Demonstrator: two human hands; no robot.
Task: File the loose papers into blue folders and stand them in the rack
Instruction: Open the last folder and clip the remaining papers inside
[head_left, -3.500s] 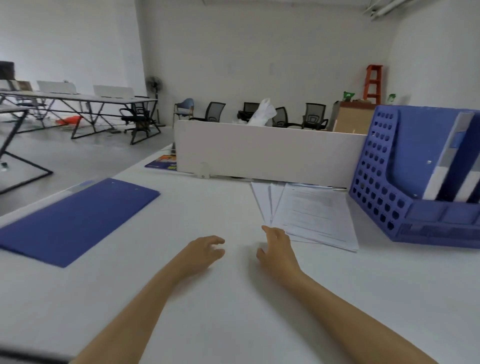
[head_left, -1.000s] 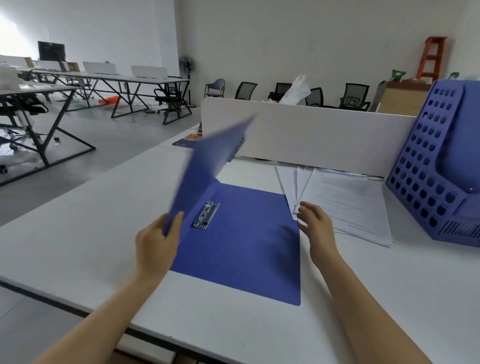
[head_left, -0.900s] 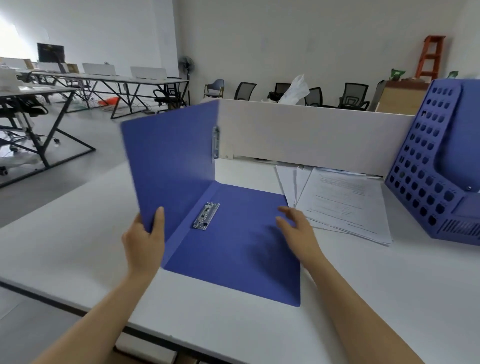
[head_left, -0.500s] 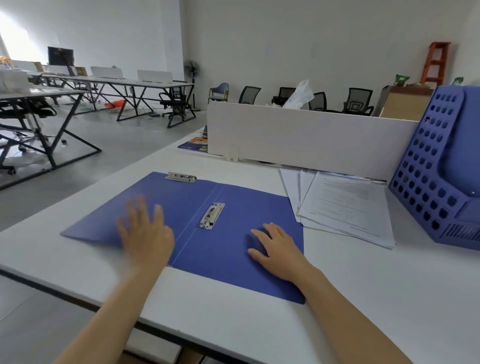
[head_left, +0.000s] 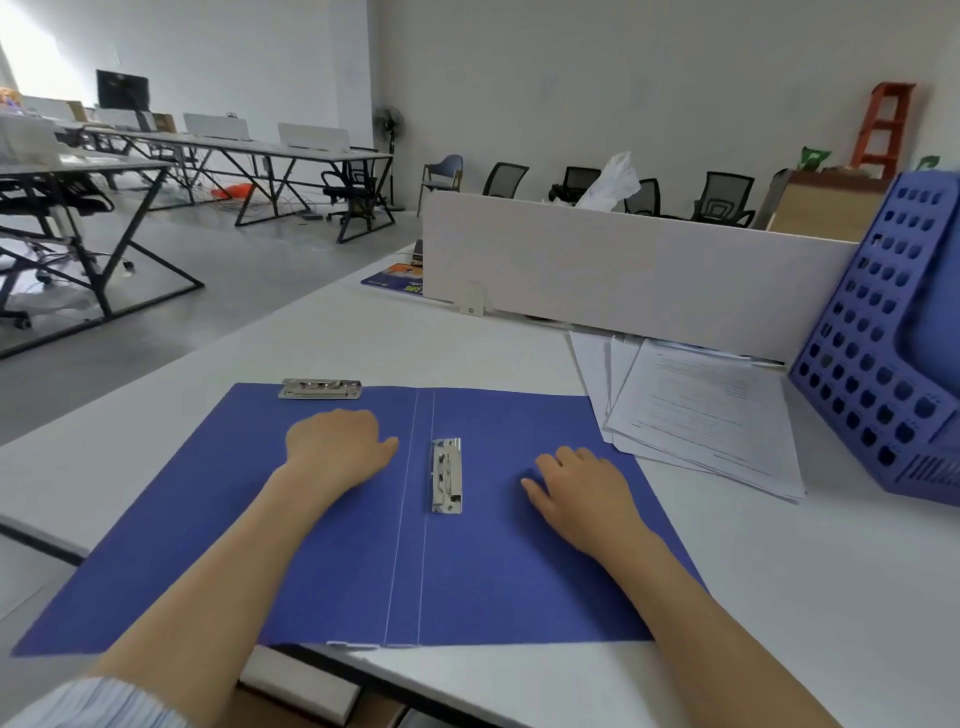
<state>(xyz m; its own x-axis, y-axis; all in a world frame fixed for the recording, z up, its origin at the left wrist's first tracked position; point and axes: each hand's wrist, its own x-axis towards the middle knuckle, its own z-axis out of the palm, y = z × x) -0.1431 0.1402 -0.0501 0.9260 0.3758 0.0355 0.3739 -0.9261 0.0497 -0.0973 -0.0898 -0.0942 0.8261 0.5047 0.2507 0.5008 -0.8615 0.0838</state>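
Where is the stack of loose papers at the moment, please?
In the head view the loose papers lie on the white desk at right, between the open blue folder and the blue rack, in front of the white divider.

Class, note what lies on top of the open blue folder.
On the folder, the left hand rests on the left flap, the right hand on the right. A metal clip sits beside the spine. No paper shows; spots under the palms are covered.
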